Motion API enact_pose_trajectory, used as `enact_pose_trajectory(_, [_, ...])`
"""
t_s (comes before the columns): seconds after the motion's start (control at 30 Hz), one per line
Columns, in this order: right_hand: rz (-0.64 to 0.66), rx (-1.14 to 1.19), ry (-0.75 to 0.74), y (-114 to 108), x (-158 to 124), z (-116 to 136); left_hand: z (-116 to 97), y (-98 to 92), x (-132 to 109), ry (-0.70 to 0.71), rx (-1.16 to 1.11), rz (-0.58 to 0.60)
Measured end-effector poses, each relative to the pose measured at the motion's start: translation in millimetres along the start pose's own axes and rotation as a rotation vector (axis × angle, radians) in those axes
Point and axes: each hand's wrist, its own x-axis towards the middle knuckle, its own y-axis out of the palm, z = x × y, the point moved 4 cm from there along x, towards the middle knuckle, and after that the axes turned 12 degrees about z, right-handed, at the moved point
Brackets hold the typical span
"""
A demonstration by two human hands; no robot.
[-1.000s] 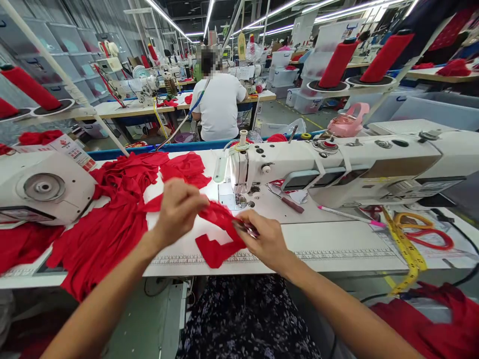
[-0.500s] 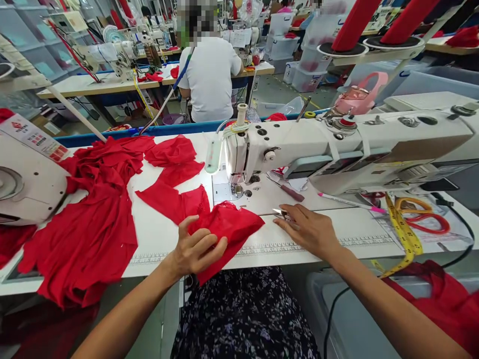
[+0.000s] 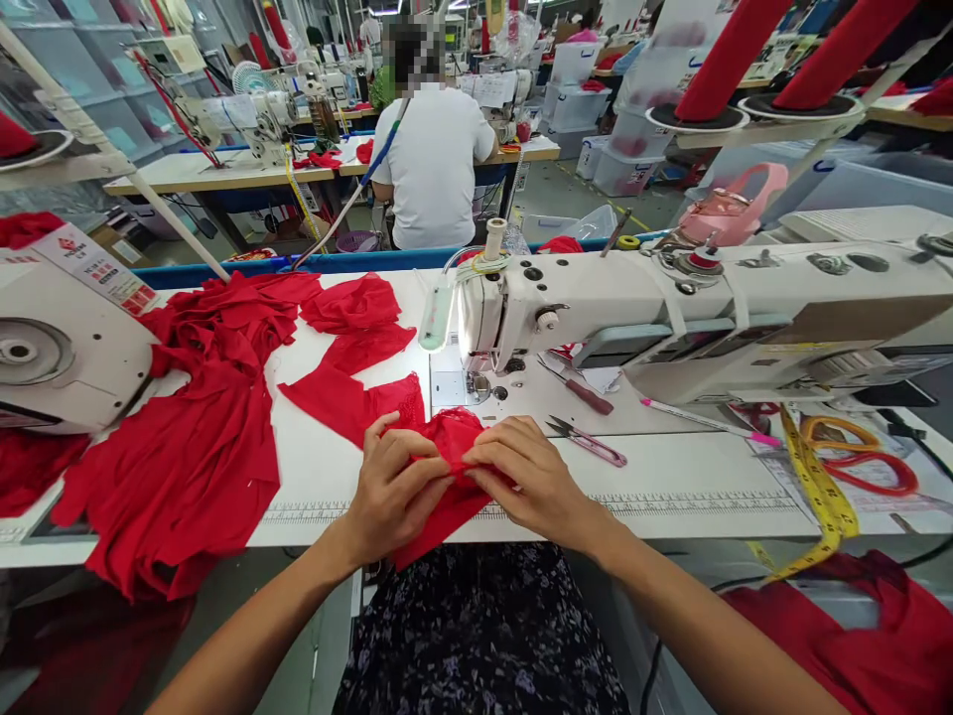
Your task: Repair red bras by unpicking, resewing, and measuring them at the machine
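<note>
Your workstation is a white sewing table [image 3: 685,475] with a printed ruler scale [image 3: 692,503] along its front edge. The red fabric piece [image 3: 447,516] is between your two hands, in front of the sewing machine [image 3: 596,293]. Your left hand [image 3: 402,487] pinches the fabric from the left, thumb against fingers. Your right hand [image 3: 532,477] pinches it from the right; the fingertips of both hands nearly meet. The lower corner of the fabric hangs over the table's front edge, above your dark floral garment [image 3: 483,636].

To the right of your right hand, the thread snips [image 3: 588,442] lie on the table. Beyond them are a brown-handled tool [image 3: 588,394], a pink-capped pen [image 3: 707,422], a yellow tape measure [image 3: 810,472] and scissors with orange and red handles [image 3: 871,477]. To your left, a red fabric pile [image 3: 201,427] spreads beside a second machine [image 3: 89,338]. Ahead, a person in a white shirt [image 3: 432,164] sits at another table; plastic boxes [image 3: 632,164] stand to the right.

Your fingers cover part of the fabric's upper edge. You cannot tell whether the adjoining red strip [image 3: 335,397] is joined to it. The frame cuts off the second machine at left and the red thread cones [image 3: 734,60] at the top. The needle area is too small to make out.
</note>
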Motion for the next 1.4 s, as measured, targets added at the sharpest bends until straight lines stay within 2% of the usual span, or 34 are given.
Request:
enact_pose_trajectory(0.23, [0.085, 0.110, 0.037, -1, -3, -4, 11, 3.5, 2, -0.265, -0.316, 0.216])
enact_pose_trajectory(0.33, [0.172, 0.345, 0.188, -2, -1, -8, 16, 6.6, 6, -0.397, -0.540, 0.346])
enact_pose_trajectory(0.43, [0.320, 0.604, 0.367, 0, -1, -14, 19, 9.1, 8, -0.519, -0.750, 0.465])
enact_pose_trajectory(0.5, [0.381, 0.697, 0.424, 2, -1, -16, 20, 9.7, 7, -0.568, -0.825, 0.494])
enact_pose_trajectory(0.6, [0.366, 0.704, 0.433, 0, 0, -18, 22, 10.0, 6, -0.577, -0.877, 0.496])
enact_pose_trajectory(0.73, [0.343, 0.637, 0.448, -2, 1, -17, 23, 7.5, 9, -0.526, -0.850, 0.476])
enact_pose_trajectory(0.93, [0.307, 0.479, 0.402, -7, 1, -10, 19, 7.9, 10, -0.429, -0.656, 0.422])
enact_pose_trajectory(1.1, [0.164, 0.260, 0.315, -9, -7, -4, 13, 6.9, 5, -0.193, -0.315, 0.157])
enact_pose_trajectory(1.23, [0.039, 0.033, 0.168, -7, -18, -3, 8, 4.7, -2, -0.024, -0.095, -0.034])
enact_pose_trajectory(1.4, [-0.064, -0.264, -0.032, -1, -33, -2, -2, 5.4, -10, 0.182, 0.147, -0.128])
